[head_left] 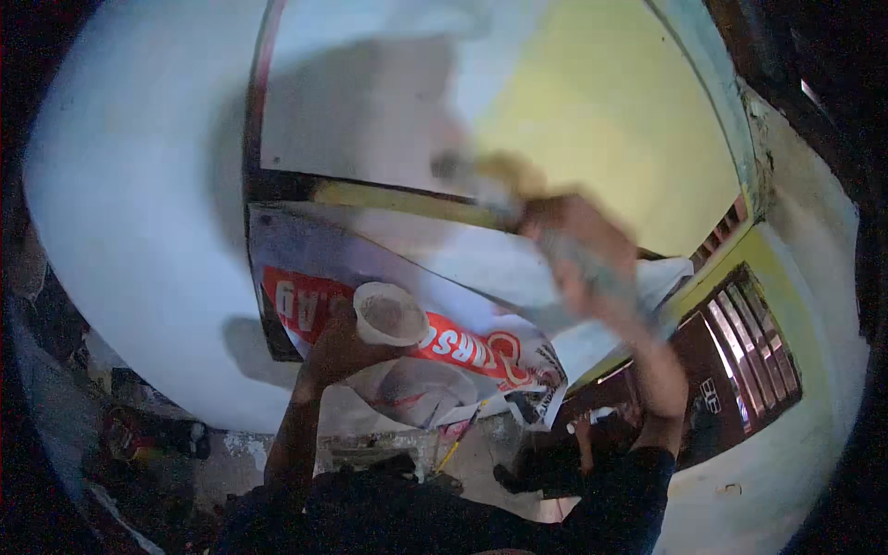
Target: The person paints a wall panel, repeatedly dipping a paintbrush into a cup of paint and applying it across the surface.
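My left hand (331, 350) is wrapped round a white plastic cup (391, 314), held upright in front of a printed banner; its inside looks pale and greyish. Higher up and to the right, my right hand (585, 242) is closed on what looks like a paintbrush (499, 190), badly smeared by motion. The brush is raised against a large panel, yellow (610, 120) on its right part and pale whitish (324, 111) on its left. Blur hides whether the brush touches the panel.
A dark wooden strip (388, 196) edges the panel, with the loose red, white and grey banner (462, 350) sagging below it. At the right is a barred window (754, 333) in a yellow-green wall. Below, a dark-clothed person (592, 439) shows dimly.
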`<state>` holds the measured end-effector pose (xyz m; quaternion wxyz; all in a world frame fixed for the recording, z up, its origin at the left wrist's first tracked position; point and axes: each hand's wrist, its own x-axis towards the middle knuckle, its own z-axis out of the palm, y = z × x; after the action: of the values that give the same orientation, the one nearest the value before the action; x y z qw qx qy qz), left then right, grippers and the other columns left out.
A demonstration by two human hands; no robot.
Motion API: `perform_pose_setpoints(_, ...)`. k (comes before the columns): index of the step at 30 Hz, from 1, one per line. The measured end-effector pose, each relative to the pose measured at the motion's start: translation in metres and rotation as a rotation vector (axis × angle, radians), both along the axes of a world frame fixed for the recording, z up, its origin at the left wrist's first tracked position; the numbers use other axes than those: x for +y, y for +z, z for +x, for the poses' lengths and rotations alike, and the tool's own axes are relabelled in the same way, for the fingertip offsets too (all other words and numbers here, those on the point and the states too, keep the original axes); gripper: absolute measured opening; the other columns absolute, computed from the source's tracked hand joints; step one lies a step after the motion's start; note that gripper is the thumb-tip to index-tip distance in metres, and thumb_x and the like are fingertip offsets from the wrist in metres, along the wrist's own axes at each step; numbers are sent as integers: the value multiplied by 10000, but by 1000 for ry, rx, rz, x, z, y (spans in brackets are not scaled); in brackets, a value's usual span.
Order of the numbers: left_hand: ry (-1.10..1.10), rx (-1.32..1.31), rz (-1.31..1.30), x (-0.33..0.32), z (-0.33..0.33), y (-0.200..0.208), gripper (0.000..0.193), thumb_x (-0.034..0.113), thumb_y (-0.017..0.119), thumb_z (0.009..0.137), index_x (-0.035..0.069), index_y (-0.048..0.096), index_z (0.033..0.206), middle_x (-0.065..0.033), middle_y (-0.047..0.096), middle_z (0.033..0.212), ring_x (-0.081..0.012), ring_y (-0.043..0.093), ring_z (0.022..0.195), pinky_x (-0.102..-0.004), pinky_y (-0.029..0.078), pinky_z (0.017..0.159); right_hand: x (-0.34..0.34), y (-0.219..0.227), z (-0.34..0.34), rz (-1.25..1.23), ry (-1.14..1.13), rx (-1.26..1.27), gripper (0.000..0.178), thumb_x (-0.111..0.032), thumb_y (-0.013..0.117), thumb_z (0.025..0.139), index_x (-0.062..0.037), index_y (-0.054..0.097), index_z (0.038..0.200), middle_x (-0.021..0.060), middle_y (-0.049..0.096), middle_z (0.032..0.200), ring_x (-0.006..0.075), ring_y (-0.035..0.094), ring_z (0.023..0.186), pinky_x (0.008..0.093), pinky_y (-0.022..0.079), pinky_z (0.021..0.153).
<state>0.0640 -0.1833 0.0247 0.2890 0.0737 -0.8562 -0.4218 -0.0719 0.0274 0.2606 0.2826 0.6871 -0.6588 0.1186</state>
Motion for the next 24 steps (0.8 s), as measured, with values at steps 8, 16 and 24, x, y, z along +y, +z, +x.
perform_pose_setpoints(8, 114, -18, 20, -1, -23, -47, 984, 598, 817, 614, 6, 438, 1303, -271, 478, 1275, -454, 481, 1170, -543, 345, 1026, -59, 155, -17, -419, 565, 424, 160, 93, 596, 853, 16, 586, 993, 120, 642, 1024, 193, 621, 950, 295, 538, 724)
perform_pose_setpoints(16, 216, -97, -137, 4, -28, -46, 1066, 684, 757, 624, -53, 408, 1311, -335, 455, 1266, -510, 454, 1178, -597, 308, 1043, -51, 127, -44, -546, 85, 789, 245, -131, 613, 849, -121, 665, 1089, 123, 657, 1092, 255, 642, 962, 353, 521, 789)
perform_pose_setpoints(24, 195, -92, -173, 2, -24, -46, 1108, 695, 766, 595, -69, 393, 1306, -310, 470, 1268, -493, 456, 1193, -564, 333, 1042, -36, 17, -14, -105, 332, 175, 214, -59, 587, 822, -93, 648, 1024, 138, 636, 1038, 318, 622, 972, 390, 531, 799)
